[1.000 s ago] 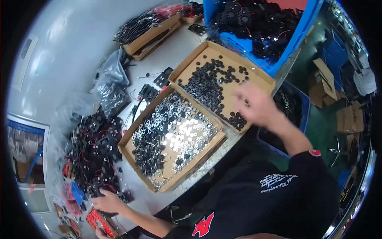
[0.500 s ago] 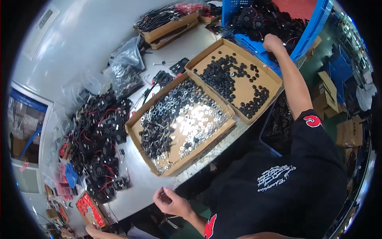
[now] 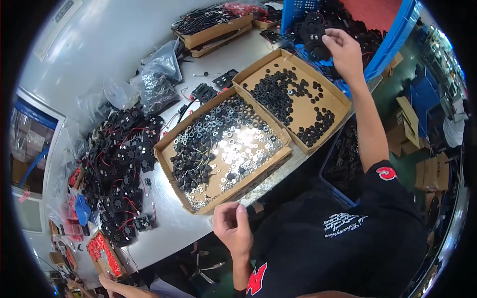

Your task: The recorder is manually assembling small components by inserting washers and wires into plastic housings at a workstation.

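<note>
Seemingly picking, the right hand (image 3: 345,52) pinches a black part (image 3: 310,35) at the crate (image 3: 395,42), needing clear lifting; left hand (image 3: 235,231) curled, grip unclear.

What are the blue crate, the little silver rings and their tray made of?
Blue crate: probably hard plastic, smooth and slightly shiny, with neat holes through one wall. Silver rings: they look like polished metal, since they glint brightly; a coating is possible. Tray: apparently plain matte cardboard, brown with folded-up sides.
</note>
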The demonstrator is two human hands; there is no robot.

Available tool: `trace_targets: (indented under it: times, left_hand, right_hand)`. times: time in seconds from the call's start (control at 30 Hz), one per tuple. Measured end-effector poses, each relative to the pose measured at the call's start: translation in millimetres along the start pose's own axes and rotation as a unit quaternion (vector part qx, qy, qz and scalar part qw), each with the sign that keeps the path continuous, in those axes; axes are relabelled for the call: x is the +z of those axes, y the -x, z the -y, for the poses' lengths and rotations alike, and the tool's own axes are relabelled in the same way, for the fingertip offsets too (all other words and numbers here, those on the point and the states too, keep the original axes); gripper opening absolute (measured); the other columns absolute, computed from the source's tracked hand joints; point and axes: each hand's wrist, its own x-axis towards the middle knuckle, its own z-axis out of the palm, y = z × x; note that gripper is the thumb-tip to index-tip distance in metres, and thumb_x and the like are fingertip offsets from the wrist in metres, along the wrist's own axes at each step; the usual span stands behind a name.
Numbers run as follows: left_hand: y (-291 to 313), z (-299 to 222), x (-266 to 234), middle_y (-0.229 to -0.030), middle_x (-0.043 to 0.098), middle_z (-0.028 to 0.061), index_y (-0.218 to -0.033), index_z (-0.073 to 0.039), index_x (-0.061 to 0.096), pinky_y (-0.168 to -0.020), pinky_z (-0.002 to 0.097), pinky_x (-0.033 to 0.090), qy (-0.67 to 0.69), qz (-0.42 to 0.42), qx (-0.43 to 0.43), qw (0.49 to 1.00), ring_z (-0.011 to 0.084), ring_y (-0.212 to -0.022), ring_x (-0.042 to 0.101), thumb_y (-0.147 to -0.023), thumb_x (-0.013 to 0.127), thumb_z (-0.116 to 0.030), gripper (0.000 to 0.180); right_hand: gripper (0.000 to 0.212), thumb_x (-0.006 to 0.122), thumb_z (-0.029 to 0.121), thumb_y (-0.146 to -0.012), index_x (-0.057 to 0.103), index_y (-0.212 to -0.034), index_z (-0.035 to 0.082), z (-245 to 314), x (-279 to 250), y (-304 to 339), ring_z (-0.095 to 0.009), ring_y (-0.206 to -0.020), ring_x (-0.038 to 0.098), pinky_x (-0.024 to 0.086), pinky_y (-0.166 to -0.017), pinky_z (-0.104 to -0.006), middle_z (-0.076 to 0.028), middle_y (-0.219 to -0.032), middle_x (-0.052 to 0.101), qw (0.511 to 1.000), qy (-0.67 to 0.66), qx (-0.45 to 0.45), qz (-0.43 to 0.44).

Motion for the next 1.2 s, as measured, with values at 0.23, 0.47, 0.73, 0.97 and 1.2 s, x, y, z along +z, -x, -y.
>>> trace_targets:
  times: [0.23, 0.47, 0.73, 0.97, 1.2]
  left_hand:
    - [-17, -25, 20, -0.077, 0.059, 0.0092, -0.093, -0.001, 0.062, -0.056, 0.0247, 0.045, -0.151, 0.074, 0.138, 0.976, 0.0141, -0.064, 0.058, -0.082, 0.069, -0.001, 0.013]
    - [-40, -35, 46, -0.113, 0.054, 0.0186, -0.128, 0.002, 0.051, -0.083, 0.0400, 0.046, -0.377, -0.054, 0.371, 0.847, 0.0333, -0.098, 0.056, -0.069, 0.083, -0.036, 0.077]
    - [-35, -16, 56, -0.098, 0.058, 0.0182, -0.129, 0.007, 0.045, -0.068, 0.0392, 0.051, -0.301, 0.010, 0.252, 0.920, 0.0327, -0.079, 0.062, -0.069, 0.084, -0.030, 0.080]
    - [-35, -25, 37, -0.073, 0.056, 0.0057, -0.121, 0.002, 0.055, -0.055, 0.0316, 0.045, -0.388, 0.050, 0.188, 0.901, 0.0207, -0.060, 0.056, -0.075, 0.081, -0.024, 0.059]
    - [-38, -53, 15, -0.080, 0.068, 0.0119, -0.106, 0.004, 0.068, -0.068, 0.0272, 0.048, -0.183, 0.198, 0.167, 0.948, 0.0182, -0.071, 0.063, -0.081, 0.065, -0.002, 0.027]
  right_hand:
    - [0.019, 0.064, 0.007, -0.091, 0.060, -0.108, 0.000, 92, 53, 99, -0.004, -0.078, 0.055, 0.045, -0.068, -0.0189, 0.001, -0.091, 0.061, 0.931, -0.298, 0.099, 0.188]
    - [0.021, 0.059, 0.000, -0.091, 0.054, -0.111, -0.003, 118, 66, 160, -0.006, -0.084, 0.056, 0.047, -0.075, -0.0189, -0.002, -0.096, 0.059, 0.844, -0.382, 0.189, 0.325]
    - [0.040, 0.056, 0.007, -0.091, 0.047, -0.129, -0.001, 107, 66, 184, -0.009, -0.088, 0.060, 0.050, -0.073, -0.0196, -0.008, -0.110, 0.061, 0.733, -0.453, 0.359, 0.358]
    - [0.028, 0.060, 0.004, -0.091, 0.059, -0.117, -0.005, 86, 64, 192, -0.005, -0.079, 0.059, 0.049, -0.068, -0.0195, -0.004, -0.094, 0.066, 0.851, -0.288, 0.229, 0.375]
    - [0.024, 0.057, 0.001, -0.093, 0.058, -0.116, -0.005, 95, 68, 196, -0.009, -0.085, 0.064, 0.053, -0.074, -0.0234, -0.008, -0.095, 0.066, 0.881, -0.237, 0.149, 0.382]
